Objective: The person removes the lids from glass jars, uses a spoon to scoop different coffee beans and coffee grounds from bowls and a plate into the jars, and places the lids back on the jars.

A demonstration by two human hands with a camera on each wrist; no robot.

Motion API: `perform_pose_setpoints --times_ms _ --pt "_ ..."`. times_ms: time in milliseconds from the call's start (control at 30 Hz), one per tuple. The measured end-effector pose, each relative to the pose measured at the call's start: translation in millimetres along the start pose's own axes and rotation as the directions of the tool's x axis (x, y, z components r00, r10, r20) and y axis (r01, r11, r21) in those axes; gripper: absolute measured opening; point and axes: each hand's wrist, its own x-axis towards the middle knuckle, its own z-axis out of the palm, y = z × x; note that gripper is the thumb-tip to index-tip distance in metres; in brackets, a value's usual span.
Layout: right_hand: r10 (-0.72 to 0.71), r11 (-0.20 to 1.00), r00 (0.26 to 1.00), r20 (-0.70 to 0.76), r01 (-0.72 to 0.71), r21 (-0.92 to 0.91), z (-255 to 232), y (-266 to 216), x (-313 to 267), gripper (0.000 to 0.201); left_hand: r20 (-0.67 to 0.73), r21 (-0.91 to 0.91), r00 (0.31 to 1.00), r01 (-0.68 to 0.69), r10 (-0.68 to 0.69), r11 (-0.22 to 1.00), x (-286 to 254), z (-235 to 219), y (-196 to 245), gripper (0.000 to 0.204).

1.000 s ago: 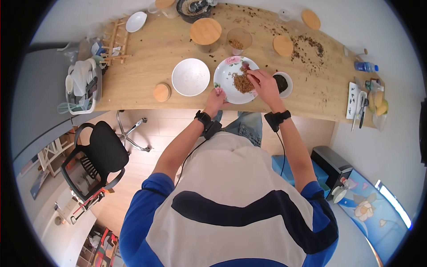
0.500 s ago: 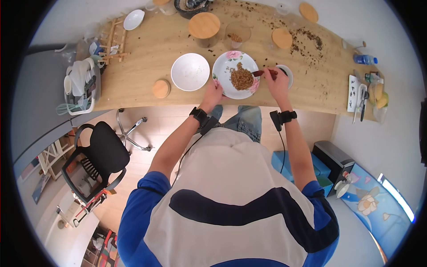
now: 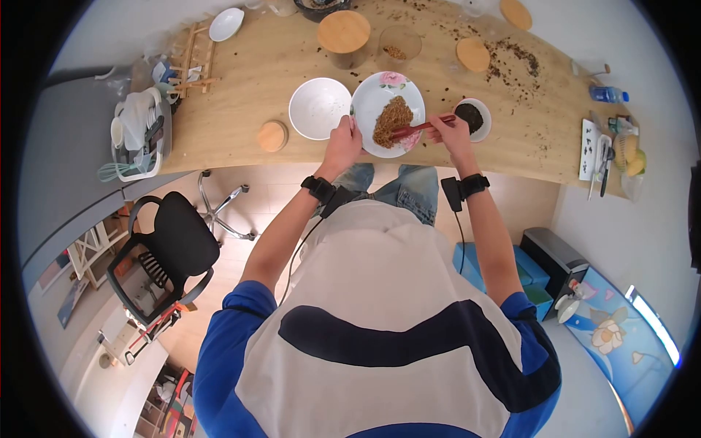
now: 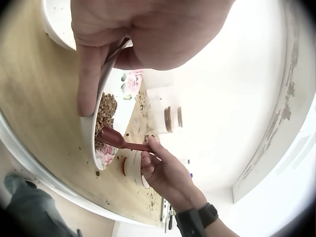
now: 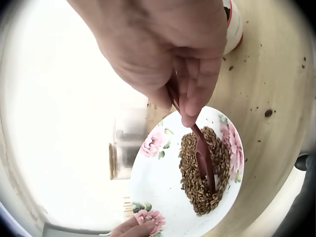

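A white plate [image 3: 364, 109] with pink flowers bears a pile of brown grains [image 3: 396, 113] near the front of the table. My left hand [image 3: 342, 146] grips its left rim, thumb and fingers on either side of the edge. My right hand [image 3: 454, 136] pinches the handle of a reddish-brown scoop [image 5: 204, 160], whose head lies in the grains. In the left wrist view the scoop [image 4: 114, 138] reaches into the pile from the right. Left of the plate sits a white bowl [image 3: 319, 109]. A small white cup [image 3: 487, 128] with dark contents stands beside the right hand.
Behind the plate are a wooden-lidded jar [image 3: 343, 33] and a clear cup [image 3: 409, 44] with some grains. Dark bits [image 3: 515, 60] are scattered at the back right. A round wooden lid [image 3: 272, 136] lies front left. A utensil basket [image 3: 150, 169] stands at the left end.
The right hand drew back to the right with the scoop, then brought its head into the lower part of the pile. The left hand keeps hold of the plate's rim; the pile looks longer.
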Motion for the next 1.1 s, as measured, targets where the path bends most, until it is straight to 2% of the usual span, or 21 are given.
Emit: perform_pose_setpoints --times_ms 67,133,167,233,433,867,1000,1067,1100 --pt "0.048 0.997 0.998 0.030 -0.050 0.059 7 -1 0 0.026 -0.003 0.017 1.000 -0.013 0.013 1.000 3 -1 -4 0.018" --pt "0.128 0.967 0.984 0.123 -0.151 0.207 16 -1 1 0.027 -0.007 0.021 1.000 -0.024 0.024 1.000 4 -2 -4 0.018" --pt "0.128 0.966 0.984 0.123 -0.151 0.208 19 -1 2 0.027 -0.008 0.022 0.999 -0.037 0.037 0.999 4 -1 -3 0.018" --pt "0.137 0.916 0.978 0.156 -0.185 0.356 27 -2 2 0.029 -0.001 0.016 1.000 -0.028 0.028 0.999 2 -2 6 0.017" --pt "0.132 0.844 0.974 0.181 -0.207 0.494 39 -11 8 0.028 -0.008 0.036 0.999 -0.033 0.033 0.999 4 1 6 0.016" --pt "0.136 0.786 0.953 0.271 -0.271 0.557 35 -2 19 0.024 0.011 0.001 1.000 0.014 -0.014 1.000 7 7 -8 0.018" --pt "0.141 0.787 0.960 0.241 -0.256 0.561 22 0 17 0.023 -0.004 0.121 0.999 -0.047 0.048 0.992 19 18 -48 0.017" --pt "0.137 0.791 0.964 0.229 -0.246 0.561 14 2 16 0.022 0.051 -0.015 0.998 -0.039 0.040 0.999 25 23 -65 0.014" --pt "0.133 0.789 0.967 0.218 -0.236 0.567 11 2 16 0.022 0.053 -0.015 0.998 -0.042 0.043 0.999 29 27 -77 0.014"
